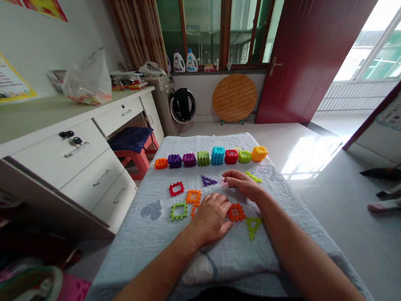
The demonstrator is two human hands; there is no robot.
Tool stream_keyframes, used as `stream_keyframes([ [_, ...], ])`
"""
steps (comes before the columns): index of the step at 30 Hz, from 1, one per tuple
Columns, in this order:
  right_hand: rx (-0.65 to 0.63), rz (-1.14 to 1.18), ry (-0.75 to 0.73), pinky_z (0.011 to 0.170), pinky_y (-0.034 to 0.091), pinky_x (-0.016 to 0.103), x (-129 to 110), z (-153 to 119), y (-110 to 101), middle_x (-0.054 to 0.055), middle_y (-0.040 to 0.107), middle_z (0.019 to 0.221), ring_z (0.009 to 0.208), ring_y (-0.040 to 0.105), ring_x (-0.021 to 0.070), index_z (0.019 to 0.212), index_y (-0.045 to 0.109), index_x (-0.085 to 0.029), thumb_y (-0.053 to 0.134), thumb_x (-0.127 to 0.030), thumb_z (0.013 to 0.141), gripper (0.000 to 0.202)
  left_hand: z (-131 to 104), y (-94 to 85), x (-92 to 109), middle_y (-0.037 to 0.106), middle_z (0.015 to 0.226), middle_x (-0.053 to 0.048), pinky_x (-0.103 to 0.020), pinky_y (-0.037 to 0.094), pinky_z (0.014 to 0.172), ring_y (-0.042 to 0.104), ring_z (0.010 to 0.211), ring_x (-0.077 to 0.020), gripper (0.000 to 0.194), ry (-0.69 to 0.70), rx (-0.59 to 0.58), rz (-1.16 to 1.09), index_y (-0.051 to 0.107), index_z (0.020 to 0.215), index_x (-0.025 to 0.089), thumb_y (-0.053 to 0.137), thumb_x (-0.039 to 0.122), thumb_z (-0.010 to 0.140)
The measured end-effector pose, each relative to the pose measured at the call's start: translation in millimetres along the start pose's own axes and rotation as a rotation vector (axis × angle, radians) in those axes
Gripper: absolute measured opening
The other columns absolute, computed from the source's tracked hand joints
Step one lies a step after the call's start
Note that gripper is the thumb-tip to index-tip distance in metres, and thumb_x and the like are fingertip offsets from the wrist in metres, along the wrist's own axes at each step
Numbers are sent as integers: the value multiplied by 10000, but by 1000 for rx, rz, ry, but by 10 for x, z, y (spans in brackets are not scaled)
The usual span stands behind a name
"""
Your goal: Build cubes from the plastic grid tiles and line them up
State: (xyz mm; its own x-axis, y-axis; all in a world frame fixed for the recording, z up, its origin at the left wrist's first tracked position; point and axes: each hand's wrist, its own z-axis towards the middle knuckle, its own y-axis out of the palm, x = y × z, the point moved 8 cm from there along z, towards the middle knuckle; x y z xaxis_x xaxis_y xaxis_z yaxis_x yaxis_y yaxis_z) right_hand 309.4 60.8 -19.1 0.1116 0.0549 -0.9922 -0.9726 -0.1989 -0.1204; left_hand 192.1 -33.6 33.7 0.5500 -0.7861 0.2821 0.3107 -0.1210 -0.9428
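Forearms [293, 245] foremost, an orange windowed square [236, 212] lies just right of the left hand [209, 216], farther from the right hand [242, 184]; closure of either grip cannot be determined.

A row of stacked pieces [203, 158] runs across the table [133, 264] near its far edge, almost from left edge to right. Before it, on the left, the far frame [177, 193] lies behind the near frame [179, 217], the left square [193, 197] just to their right. Mid-table is the left hand [209, 217] — beside it the right square [236, 212], then, toward the right edge, the near triangle [251, 231]. The far triangle [209, 184] lies behind that hand, left of the right hand [242, 183].
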Motion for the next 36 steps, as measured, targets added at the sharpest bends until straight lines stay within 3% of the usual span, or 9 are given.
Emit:
stream_keyframes([
  [4,-6,102,24,665,434,229,35,10,-21,9,631,851,665,534,95,1033,610,-187,630,-420,750,367,166,205,23,594,1010,-110,-450,382,907,498,1013,-299,404,-75,-9,48,580,1008,178,649,440,709],
  [7,-15,93,29,641,427,221,54,20,-23,6,622,846,658,527,90,1030,611,-183,645,-411,741,370,235,265,62,598,946,-107,-437,390,877,516,965,-294,353,-91,-3,56,593,966,174,638,415,712],
  [12,17,40,30,644,426,234,43,15,-48,17,614,855,664,521,100,1020,599,-171,645,-414,724,386,128,8,53,588,1008,-79,-425,361,935,502,1004,-276,436,-21,67,-50,571,1088,204,658,353,688],
  [15,10,51,33,637,418,232,38,16,-37,9,611,827,653,517,97,1012,596,-167,645,-402,720,378,-86,-255,-235,562,1127,-66,-393,357,963,478,1061,-257,546,-64,78,-110,514,1213,235,649,263,684],
  [17,-2,43,42,624,411,228,40,21,-24,7,611,812,649,516,97,1010,595,-166,645,-398,718,377,-246,-351,-498,564,1119,-61,-393,362,961,475,1063,-256,517,-146,38,-108,539,1189,239,639,231,682],
  [21,9,-2,57,612,407,231,32,20,-22,6,614,794,645,519,101,999,597,-163,646,-398,713,373,-431,-298,-731,550,1155,-55,-407,342,993,451,1098,-259,515,-160,-78,-124,553,1190,238,652,254,684],
  [25,29,19,52,611,398,232,20,3,-22,-4,610,756,641,518,99,971,606,-162,672,-393,696,365,-418,-154,-712,538,1155,-60,-397,326,1018,428,1124,-267,548,-165,-149,-100,559,1198,237,674,274,663],
  [29,28,55,54,614,391,235,32,2,-9,-10,610,748,640,519,98,954,607,-169,684,-391,691,352,-379,-168,-731,504,1193,-74,-383,323,1021,413,1133,-270,594,-198,-143,-54,551,1217,223,686,274,641],
  [36,25,39,59,615,388,236,41,13,-11,-8,616,747,641,517,97,960,606,-167,680,-379,698,345,-343,-166,-757,530,1118,-50,-374,349,969,439,1069,-264,417,-180,-169,32,627,1066,259,678,335,659],
])
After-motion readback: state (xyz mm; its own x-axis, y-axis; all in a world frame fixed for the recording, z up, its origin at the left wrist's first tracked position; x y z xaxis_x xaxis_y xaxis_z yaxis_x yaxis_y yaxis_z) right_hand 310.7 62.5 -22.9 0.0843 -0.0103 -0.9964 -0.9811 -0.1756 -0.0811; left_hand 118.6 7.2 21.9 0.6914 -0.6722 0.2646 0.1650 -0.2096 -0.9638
